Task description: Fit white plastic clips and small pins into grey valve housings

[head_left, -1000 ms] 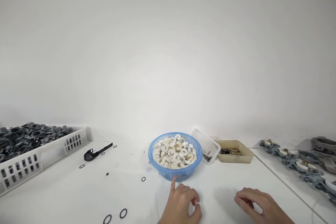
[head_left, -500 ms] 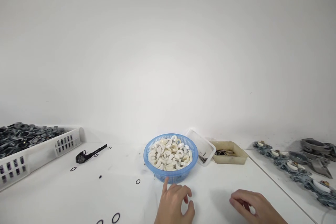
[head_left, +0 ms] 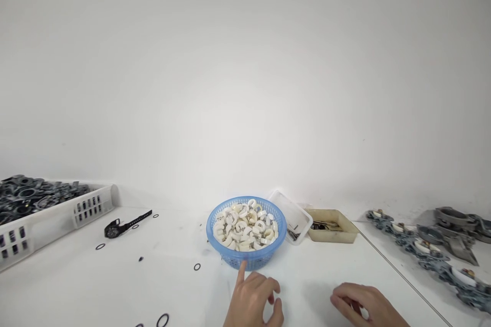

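Note:
My left hand rests on the white table just in front of a blue basket. Its index finger points up at the basket's near wall, the other fingers curl in, and nothing shows in it. The basket is heaped with white ring-shaped parts. My right hand lies to the right on the table, fingers curled under, and whether it holds something small is unclear.
A white slotted crate of dark grey metal parts stands at far left. A black wristwatch and loose black O-rings lie on the table. Behind the basket sit a clear tray and a beige tray. Grey assembled metal pieces line the right.
The view has drifted right, so everything on the table sits slightly further left in the frame. Both hands have stayed in nearly the same pose in front of the basket.

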### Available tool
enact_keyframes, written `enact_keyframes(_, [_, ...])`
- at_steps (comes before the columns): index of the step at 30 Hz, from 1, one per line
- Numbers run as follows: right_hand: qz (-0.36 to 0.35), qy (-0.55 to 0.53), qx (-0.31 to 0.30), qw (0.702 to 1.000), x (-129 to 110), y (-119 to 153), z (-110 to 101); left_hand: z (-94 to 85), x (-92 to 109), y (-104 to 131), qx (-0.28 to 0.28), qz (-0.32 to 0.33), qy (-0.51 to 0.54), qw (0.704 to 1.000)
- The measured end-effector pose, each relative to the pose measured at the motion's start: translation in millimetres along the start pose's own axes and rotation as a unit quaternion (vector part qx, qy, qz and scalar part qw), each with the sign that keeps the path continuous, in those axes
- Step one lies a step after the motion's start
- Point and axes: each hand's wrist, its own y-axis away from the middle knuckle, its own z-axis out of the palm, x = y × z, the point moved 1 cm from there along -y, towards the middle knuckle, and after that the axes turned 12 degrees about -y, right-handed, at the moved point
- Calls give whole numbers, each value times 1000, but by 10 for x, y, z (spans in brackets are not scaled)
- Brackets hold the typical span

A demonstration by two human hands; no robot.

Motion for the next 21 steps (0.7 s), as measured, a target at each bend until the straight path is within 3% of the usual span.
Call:
enact_keyframes(9, [1, 10, 17, 1000, -53, 14, -31, 36, -21, 9, 49, 39, -34, 997])
enact_keyframes(21, [9, 22, -13, 1000, 4, 1, -17, 17, -20, 10, 45, 26, -19, 998])
